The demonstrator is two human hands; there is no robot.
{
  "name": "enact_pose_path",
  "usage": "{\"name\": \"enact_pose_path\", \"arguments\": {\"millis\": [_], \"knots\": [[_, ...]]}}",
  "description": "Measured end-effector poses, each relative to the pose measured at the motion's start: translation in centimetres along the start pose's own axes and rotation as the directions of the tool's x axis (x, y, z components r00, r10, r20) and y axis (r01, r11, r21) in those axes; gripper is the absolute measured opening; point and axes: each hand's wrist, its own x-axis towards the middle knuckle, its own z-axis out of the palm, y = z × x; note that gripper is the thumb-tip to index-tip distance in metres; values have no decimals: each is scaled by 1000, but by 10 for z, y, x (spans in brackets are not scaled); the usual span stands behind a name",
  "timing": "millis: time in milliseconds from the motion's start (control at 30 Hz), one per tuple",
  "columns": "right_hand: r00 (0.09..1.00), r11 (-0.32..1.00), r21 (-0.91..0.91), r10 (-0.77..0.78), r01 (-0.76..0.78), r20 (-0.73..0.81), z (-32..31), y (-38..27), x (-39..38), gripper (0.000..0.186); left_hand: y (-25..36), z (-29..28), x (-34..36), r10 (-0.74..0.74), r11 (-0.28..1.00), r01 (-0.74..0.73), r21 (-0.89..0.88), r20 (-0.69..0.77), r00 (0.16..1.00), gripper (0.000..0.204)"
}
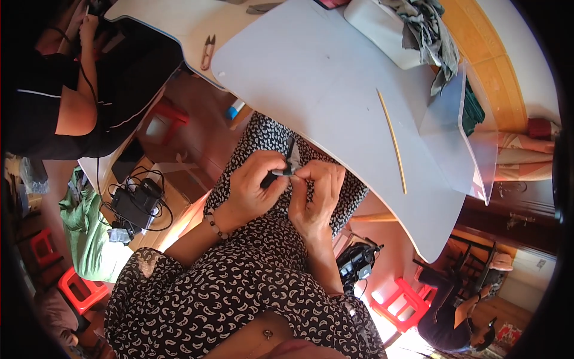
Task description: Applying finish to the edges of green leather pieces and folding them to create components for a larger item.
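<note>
Above my lap, both hands meet at a small dark grey and black strip of fabric (292, 157). My left hand (254, 182) pinches it between thumb and forefinger, and a dark end shows beneath those fingers. Close against it on the right, my right hand (315, 194) is closed, its thumb and forefinger on the strip's lower edge. The strip's upper part sticks up past the fingertips. What kind of piece it is cannot be made out.
The pale table (311, 78) spreads ahead, bearing a thin wooden stick (391, 140). Thread snips (208, 52) lie farther left. A white bin (382, 30) holds grey cloth (424, 30). A transparent panel (463, 131) stands right. Corded black adapters (137, 197) sit left; co-workers sit both sides.
</note>
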Motion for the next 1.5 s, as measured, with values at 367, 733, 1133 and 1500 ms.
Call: {"name": "enact_pose_path", "arguments": {"millis": [367, 733, 1133, 1500], "knots": [[997, 998, -53, -32, 36, 72, -3, -10, 2, 14, 6, -6, -5, -6, 1000, 7, -24, 40, 999, 28], [990, 997, 70, -52, 43, 131, -6, -17, 2, 14, 11, -12, 6, -46, 984, 51, -172, 34, 998, 26], [985, 981, 108, 153, -161, 79, -2, -24, 5, 12, 9, -16, 1, -44, 991, 46, -124, 20, 999, 27], [985, 980, -112, -171, 167, -24, 1, -10, -4, 15, 21, -14, 6, -195, 964, 214, -158, 126, 973, 26]]}}
